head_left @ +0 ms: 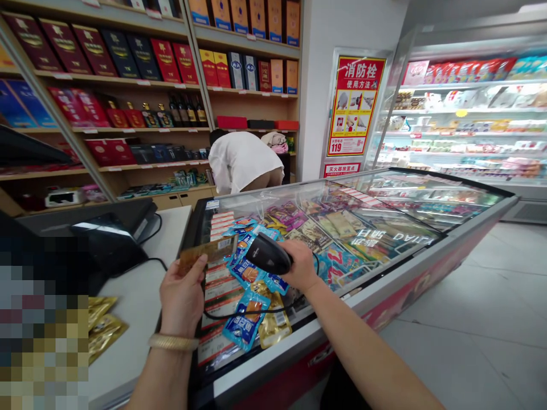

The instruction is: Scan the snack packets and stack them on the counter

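My left hand (183, 291), with a gold bangle at the wrist, pinches a flat brownish-gold packet (209, 253) whose white barcode label shows at its right end. In my right hand (301, 266) is a black handheld barcode scanner (268, 254), its head turned toward the packet. The scanner's black cable (239, 314) runs across the glass lid. Below both hands, several blue snack packets (245, 320) lie in a loose pile on the chest freezer (371, 302). Gold snack packets (274, 326) lie among them.
A white counter (141, 296) on the left bears a dark screen device (109, 242) and gold packets (102, 327). Behind the freezer a person in a white top (245, 159) bends before shelves of boxed bottles (123, 57). A lit refrigerated display (465, 114) stands at right.
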A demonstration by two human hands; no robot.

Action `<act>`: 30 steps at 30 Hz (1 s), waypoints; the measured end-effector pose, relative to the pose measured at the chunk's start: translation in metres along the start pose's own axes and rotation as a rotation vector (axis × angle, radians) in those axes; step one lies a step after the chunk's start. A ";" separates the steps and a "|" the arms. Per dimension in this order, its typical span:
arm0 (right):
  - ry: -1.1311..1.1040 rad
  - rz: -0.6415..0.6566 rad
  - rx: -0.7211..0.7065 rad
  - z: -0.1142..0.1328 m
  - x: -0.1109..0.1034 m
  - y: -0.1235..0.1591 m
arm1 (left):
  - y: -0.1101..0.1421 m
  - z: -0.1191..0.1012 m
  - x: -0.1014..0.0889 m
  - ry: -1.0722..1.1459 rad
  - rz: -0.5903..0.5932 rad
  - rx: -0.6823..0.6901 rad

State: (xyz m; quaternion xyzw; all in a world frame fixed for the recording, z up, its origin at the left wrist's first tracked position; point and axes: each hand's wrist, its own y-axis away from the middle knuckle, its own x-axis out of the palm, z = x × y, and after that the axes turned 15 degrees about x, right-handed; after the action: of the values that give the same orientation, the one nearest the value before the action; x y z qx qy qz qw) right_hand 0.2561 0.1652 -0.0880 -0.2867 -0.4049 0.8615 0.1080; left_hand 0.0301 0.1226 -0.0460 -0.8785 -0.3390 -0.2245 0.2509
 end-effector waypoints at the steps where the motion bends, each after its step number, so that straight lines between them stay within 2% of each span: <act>1: 0.008 0.012 0.008 0.000 0.000 0.000 | 0.000 0.000 -0.001 0.005 -0.014 0.049; 3: 0.025 0.039 0.019 -0.001 0.000 0.001 | 0.000 0.000 -0.002 0.032 -0.018 0.101; 5: 0.034 0.058 0.015 -0.002 0.001 0.001 | 0.001 0.000 -0.002 0.036 -0.018 0.098; 9: 0.022 0.106 -0.025 -0.002 0.000 0.002 | 0.002 0.004 -0.001 -0.085 -0.036 0.087; 14: 0.068 0.243 -0.090 0.003 -0.002 0.003 | 0.003 0.005 -0.001 -0.109 0.012 -0.056; 20: 0.153 0.337 -0.123 0.003 0.001 0.004 | 0.001 0.002 0.000 -0.147 0.037 -0.054; 30: 0.195 0.385 -0.111 0.003 0.002 0.004 | 0.002 0.006 -0.003 -0.171 0.067 -0.047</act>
State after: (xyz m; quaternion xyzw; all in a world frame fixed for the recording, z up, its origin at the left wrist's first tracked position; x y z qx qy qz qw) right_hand 0.2529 0.1613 -0.0901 -0.4461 -0.3769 0.8110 -0.0358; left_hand 0.0305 0.1234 -0.0528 -0.9110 -0.3240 -0.1482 0.2076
